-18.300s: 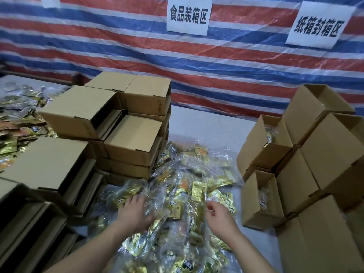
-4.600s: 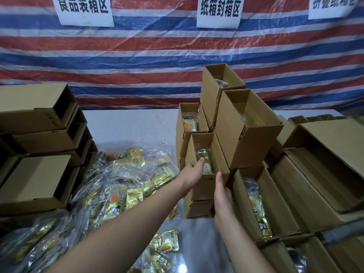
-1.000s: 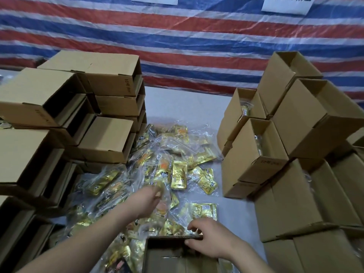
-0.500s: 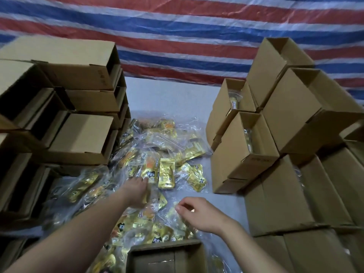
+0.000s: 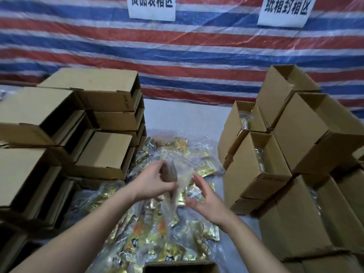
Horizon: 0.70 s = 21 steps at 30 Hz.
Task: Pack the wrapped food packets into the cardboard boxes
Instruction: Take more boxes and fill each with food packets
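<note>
My left hand (image 5: pixel 152 182) grips a clear plastic food packet (image 5: pixel 180 180) and holds it raised above the pile of gold and orange wrapped packets (image 5: pixel 157 233) on the table. Motion blurs the packet, which hangs down between both hands. My right hand (image 5: pixel 206 201) is beside the packet with straight, spread fingers; whether it touches the plastic is unclear. An open cardboard box (image 5: pixel 180 266) shows its rim at the bottom edge, right in front of me. To the right, open boxes (image 5: pixel 254 170) stand with packets inside.
Closed and side-opening cardboard boxes (image 5: pixel 102 154) are stacked at the left. More boxes (image 5: pixel 315 194) are piled at the right. A red, white and blue striped tarp (image 5: pixel 197 46) with two paper signs hangs behind the grey table (image 5: pixel 183 115).
My left hand has lifted a clear packet out of the pile. My right hand has risen from the pile beside it. The view has tilted up.
</note>
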Each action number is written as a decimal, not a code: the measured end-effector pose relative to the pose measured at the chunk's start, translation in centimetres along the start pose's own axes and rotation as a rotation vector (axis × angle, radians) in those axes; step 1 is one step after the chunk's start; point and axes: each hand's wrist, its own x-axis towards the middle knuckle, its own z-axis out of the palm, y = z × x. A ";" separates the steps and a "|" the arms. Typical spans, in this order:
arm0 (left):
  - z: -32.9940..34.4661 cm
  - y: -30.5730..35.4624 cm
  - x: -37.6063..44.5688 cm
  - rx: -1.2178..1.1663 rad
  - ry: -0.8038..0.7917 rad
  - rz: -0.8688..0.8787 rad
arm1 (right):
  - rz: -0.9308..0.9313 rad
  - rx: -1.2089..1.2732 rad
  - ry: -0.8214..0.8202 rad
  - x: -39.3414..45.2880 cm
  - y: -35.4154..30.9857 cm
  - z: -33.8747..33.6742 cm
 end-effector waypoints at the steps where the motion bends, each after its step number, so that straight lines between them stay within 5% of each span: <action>1: -0.2 2.0 -0.6 -0.069 0.006 0.036 | -0.041 0.056 -0.025 0.0 -1.1 -0.2; 5: -0.1 8.1 -2.6 -0.342 0.012 0.130 | -0.160 0.259 -0.043 -0.4 -4.6 -0.8; 12: 0.4 11.5 -3.8 -0.265 0.092 0.141 | -0.339 0.443 0.050 -2.8 -7.0 -1.3; 17: -0.3 7.9 -6.4 -0.211 -0.019 0.080 | -0.228 0.385 0.002 -4.6 -6.8 -2.7; 21: 0.9 0.0 -10.1 0.002 -0.338 -0.058 | -0.138 0.263 -0.121 -5.6 -5.8 -3.4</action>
